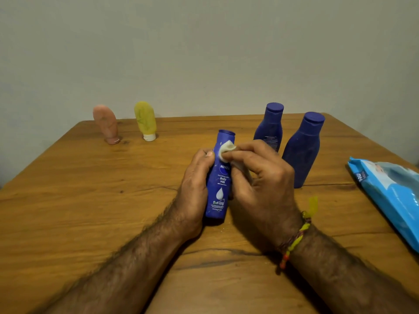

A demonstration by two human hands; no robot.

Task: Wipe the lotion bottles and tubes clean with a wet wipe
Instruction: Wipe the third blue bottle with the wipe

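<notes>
- Nivea bottle (219, 186) stood upright near the surface's middle, left hand (195, 189) wrapped round its left side, grip closed on it.
- Right hand (258, 184) pinched a wet wipe (226, 149) against the bottle's upper part, just under the cap; grip closed on wipe.
- Thread band (294, 239) on right wrist.
- Two dark blue bottles (269, 128) (302, 150) upright behind right hand.
- Pink tube (106, 123) and yellow tube (145, 120) cap-down, far left.
- Blue wipes pack (390, 196) lay at right edge of wooden surface (90, 200).
</notes>
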